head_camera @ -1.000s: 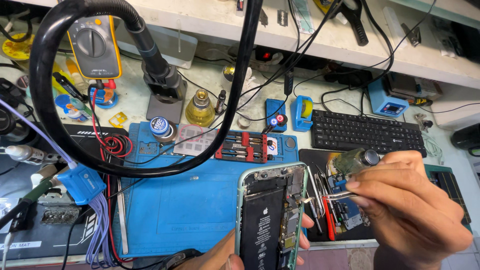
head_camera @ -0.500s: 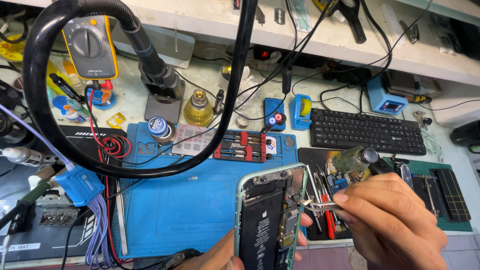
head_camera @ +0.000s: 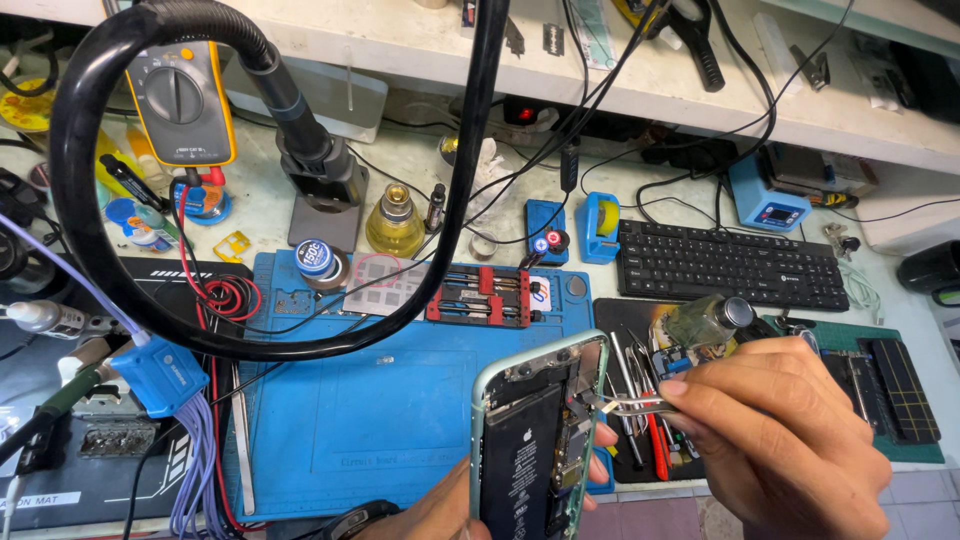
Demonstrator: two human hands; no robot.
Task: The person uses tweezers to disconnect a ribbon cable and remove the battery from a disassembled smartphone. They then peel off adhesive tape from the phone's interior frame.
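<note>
The right hand has its thumb and forefinger pinched shut on a pair of slim metal tweezers, whose bright tips point left and touch the upper inside of an opened phone; the other fingers curl loosely behind. The left hand comes up from the bottom edge and grips the phone from below and behind, one fingertip showing at the phone's right rim. The phone stands nearly upright and a little tilted, low in the middle of the view: a pale green frame with rounded corners, its back off, a long black battery with small white print filling the left side and a narrow strip of board and shiny shields on the right. Just behind the right hand lies a small clear glass bottle with a dark cap, on its side over a dark tray of tools. Under the phone spreads a blue rubbery work mat, matte and ribbed at its upper edge, bearing a red and black clamp fixture. Farther back stand a black keyboard, a yellow multimeter with a round dial, and a thick glossy black hose looping over the bench.
</note>
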